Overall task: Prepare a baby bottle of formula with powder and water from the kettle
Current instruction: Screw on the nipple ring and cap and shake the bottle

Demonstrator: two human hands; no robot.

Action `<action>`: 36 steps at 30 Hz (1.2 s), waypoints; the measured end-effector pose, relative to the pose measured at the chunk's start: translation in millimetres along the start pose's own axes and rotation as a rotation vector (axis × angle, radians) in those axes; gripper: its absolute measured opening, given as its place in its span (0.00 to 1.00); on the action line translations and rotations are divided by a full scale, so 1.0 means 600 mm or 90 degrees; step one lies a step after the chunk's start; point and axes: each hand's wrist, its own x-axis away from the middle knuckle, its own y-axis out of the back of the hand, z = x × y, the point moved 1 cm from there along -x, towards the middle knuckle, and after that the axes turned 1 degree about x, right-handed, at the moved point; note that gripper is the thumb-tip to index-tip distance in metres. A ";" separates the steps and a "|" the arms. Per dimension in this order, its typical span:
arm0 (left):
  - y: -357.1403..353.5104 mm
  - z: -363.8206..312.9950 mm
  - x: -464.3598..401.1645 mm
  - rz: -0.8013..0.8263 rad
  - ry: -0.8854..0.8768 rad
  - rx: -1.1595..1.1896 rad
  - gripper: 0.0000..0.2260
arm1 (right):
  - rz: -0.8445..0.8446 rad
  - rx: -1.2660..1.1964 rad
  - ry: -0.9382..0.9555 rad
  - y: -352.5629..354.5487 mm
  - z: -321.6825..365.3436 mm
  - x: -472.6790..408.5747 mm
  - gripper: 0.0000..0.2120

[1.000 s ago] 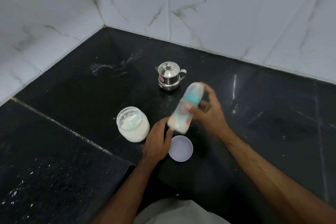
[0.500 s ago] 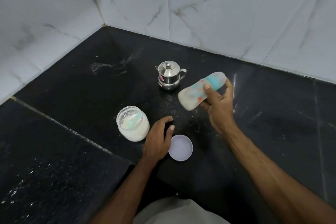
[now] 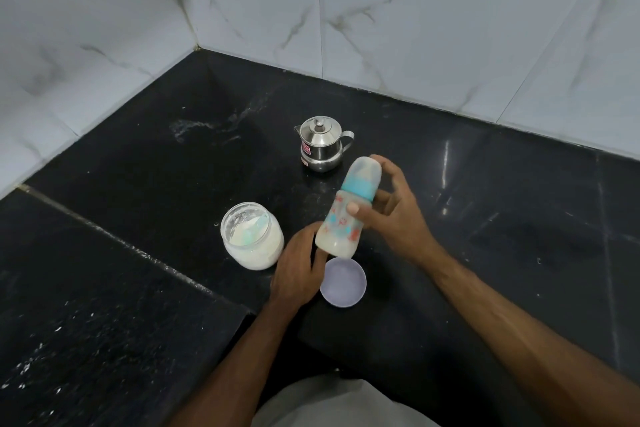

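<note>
Two hands work at a black stone table [image 3: 519, 236] set into a white-tiled corner, where a baby bottle [image 3: 348, 215] of milky formula looks nearly ready. The right hand [image 3: 394, 218] holds the bottle in the air just above a lilac lid [image 3: 343, 282], thumb across the printed body and fingers [image 3: 391, 173] curled round the far side. The left hand [image 3: 299, 270] sits beside the bottle's base, fingers loosely bent, their tips at or near the base; whether they touch it cannot be told. Powder and water appear already combined, and the teal collar and clear cap are on; judging by that, only mixing and setting down remain. The bottle's long axis runs from its base near the person up and away, leaning slightly right, its capped top pointing toward the steel kettle [image 3: 322, 144]. An open jar of powder [image 3: 251, 236], a scoop inside, stands to the left of the hands.
</note>
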 end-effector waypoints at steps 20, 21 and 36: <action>0.000 -0.006 -0.001 -0.009 -0.008 -0.004 0.13 | -0.038 -0.010 -0.023 0.004 -0.006 0.005 0.33; 0.000 -0.006 -0.001 -0.009 -0.006 -0.006 0.13 | -0.041 -0.006 -0.007 0.005 -0.004 0.002 0.32; -0.003 -0.002 -0.002 -0.014 -0.007 -0.031 0.15 | -0.229 -0.208 0.019 0.030 0.009 -0.030 0.32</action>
